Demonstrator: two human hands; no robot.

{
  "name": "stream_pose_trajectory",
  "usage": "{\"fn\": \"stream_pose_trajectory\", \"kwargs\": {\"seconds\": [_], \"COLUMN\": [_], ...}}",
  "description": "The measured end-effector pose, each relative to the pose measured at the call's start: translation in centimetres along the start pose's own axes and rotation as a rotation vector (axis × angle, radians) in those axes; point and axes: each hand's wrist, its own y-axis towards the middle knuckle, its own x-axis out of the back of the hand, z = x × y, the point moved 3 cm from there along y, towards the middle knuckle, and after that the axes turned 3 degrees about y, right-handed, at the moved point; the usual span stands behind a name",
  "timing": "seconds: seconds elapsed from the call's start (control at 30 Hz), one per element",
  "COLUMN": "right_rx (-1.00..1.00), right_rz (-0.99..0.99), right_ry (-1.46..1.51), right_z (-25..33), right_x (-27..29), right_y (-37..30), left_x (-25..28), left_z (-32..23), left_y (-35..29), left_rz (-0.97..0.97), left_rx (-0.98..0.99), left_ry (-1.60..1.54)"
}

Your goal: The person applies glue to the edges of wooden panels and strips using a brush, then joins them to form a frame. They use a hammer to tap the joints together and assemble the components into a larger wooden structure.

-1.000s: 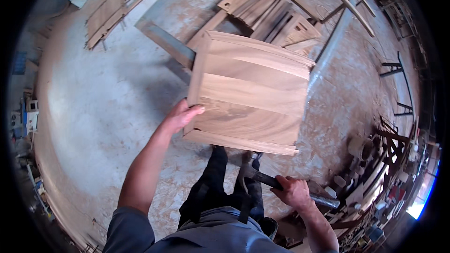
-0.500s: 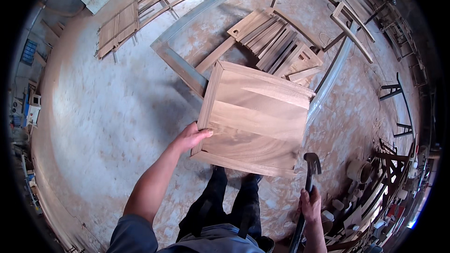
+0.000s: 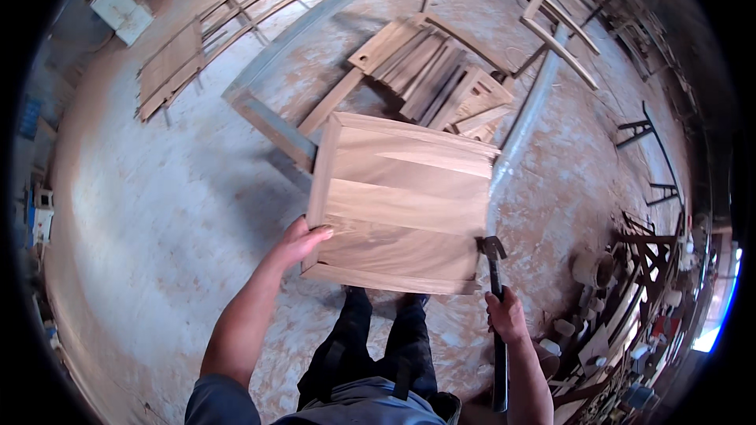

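My left hand [image 3: 302,241] grips the left edge of a wooden panel [image 3: 409,201], its thumb lying on the panel's top face. Pale frame strips border the panel along the left, far and near sides; along the right side I see no such strip. In my right hand [image 3: 506,315] is a claw hammer [image 3: 494,267], gripped round its dark handle. The hammer's head is up beside the panel's right edge, close to the near right corner; whether they touch I cannot tell.
Beyond the panel stands a grey metal frame [image 3: 268,122] with stacked wooden boards [image 3: 437,71] inside it. A long slatted wooden assembly [image 3: 177,63] lies at the far left. A small wooden frame [image 3: 561,43] rests at the far right. Scrap wood and tubs [image 3: 592,267] crowd the right side.
My right hand has raised the hammer and brought it left, its head now beside the panel's right edge. The panel, still in my left hand, has shifted slightly left in view.
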Motion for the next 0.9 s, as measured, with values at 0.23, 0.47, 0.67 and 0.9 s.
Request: {"fn": "stream_pose_trajectory", "kwargs": {"seconds": [0.23, 0.47, 0.67, 0.9], "right_rx": [-0.014, -0.194, -0.572, -0.719], "right_rz": [-0.188, -0.266, 0.090, -0.005], "right_ry": [0.016, 0.127, 0.189, 0.510], "right_z": [-6.2, -28.0, -43.9, -57.3], "right_x": [4.6, 4.9, 0.2, -0.5], "right_y": [-4.5, -8.7, -13.6, -19.2], "left_x": [-1.0, 0.8, 8.2, -6.6], "left_z": [0.4, 3.2, 13.0, 19.5], "left_y": [-0.4, -2.3, -8.6, -18.1], "left_rz": [-0.092, -0.405, -0.681, -0.358], "left_rx": [0.002, 0.007, 0.083, 0.428], "left_ry": [-0.080, 0.165, 0.313, 0.560]}}
